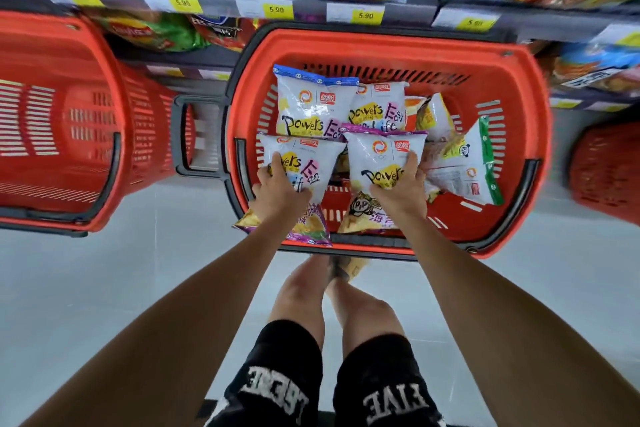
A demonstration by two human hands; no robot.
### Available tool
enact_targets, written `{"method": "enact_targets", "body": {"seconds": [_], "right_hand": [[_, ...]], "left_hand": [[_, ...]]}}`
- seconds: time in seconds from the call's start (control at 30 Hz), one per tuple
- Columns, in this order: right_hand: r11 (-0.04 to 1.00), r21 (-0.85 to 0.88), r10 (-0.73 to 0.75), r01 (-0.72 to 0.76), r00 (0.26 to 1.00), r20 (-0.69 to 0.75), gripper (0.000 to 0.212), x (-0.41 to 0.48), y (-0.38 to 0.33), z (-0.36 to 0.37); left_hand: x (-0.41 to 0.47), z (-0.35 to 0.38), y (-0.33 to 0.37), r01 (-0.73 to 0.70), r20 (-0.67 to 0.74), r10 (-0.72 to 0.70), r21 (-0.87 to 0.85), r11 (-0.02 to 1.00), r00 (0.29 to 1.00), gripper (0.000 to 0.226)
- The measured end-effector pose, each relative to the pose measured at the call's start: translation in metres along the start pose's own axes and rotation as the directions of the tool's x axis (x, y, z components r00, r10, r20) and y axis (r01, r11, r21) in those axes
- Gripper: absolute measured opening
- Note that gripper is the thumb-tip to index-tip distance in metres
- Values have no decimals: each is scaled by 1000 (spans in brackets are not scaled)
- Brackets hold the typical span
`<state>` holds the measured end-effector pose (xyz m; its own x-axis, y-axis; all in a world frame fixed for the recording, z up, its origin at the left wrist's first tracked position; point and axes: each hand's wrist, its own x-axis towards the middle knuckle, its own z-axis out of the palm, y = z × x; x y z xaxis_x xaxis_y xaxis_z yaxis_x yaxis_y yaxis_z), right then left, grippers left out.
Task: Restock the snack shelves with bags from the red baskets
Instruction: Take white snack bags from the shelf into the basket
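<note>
Left hand [277,189] over half-hidden bag [304,154]

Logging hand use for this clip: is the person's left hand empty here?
No, the left hand grips a white snack bag over the middle red basket, and the right hand grips a second bag.

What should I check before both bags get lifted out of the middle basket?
1. Left hand grips left bag: ok.
2. Right hand grips right bag: ok.
3. Right bag free of the bag behind it: cannot tell, they overlap.
4. Left bag clear of the middle basket: cannot tell, its lower end lies over the near rim.
5. Open slot on shelf: cannot tell, visible rows look full.
6. More stock in basket: ok, blue-trimmed bag and green-trimmed bag are in it.
</note>
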<state>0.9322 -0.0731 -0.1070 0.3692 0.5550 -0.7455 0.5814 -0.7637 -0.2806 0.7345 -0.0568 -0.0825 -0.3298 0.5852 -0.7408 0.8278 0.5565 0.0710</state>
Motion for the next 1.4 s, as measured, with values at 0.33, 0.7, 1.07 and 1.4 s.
{"method": "enact_targets", "body": {"seconds": [0.33, 0.7, 1.07, 1.4], "right_hand": [[990, -4, -139, 139, 989, -42, 101, -74, -3, -64], [933, 79, -326, 353, 916, -235, 103, -194, 20, -175], [856, 41, -425, 515, 748, -509, 100, -273, 42, -312], [807, 34, -387, 590, 571, -723, 102, -291, 20, -443]], "left_hand": [[-73, -44, -7, -73, -66, 63, -171, 983, 996, 96], [-217, -91, 21, -308, -278, 236, -255, 916, 931, 94], [-337, -120, 95, -621, -496, 429, -330, 711, 755, 93], [-395, -180, 204, -790, -690, 430, -355, 499, 582, 93]]}}
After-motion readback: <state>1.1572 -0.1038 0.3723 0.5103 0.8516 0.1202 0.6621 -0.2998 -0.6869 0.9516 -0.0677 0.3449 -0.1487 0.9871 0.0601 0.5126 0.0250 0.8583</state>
